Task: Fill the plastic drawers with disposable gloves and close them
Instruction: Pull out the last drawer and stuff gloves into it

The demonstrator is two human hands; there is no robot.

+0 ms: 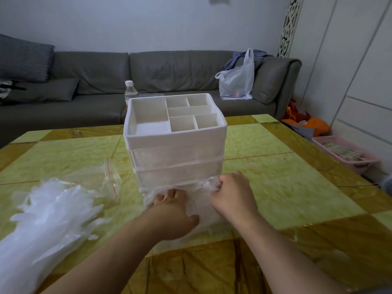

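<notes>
White drawer box [176, 145] in the middle of the green and yellow surface [275, 187], with 6 little bins on top. Bottom drawer [182, 209] pulled out at 6 o'clock, full of thin clear gloves [197, 200]. Left hand [171, 213] flat and wide, pressing down on the gloves in the drawer. Right hand [233, 194] at 3 o'clock from the left, curled tight round a bunch of gloves by the drawer's corner. Big pile of gloves [48, 215] at 9 o'clock. Clear zip bag [106, 177] just behind the pile. Water bottle [131, 92] at 12 o'clock, behind the box.
</notes>
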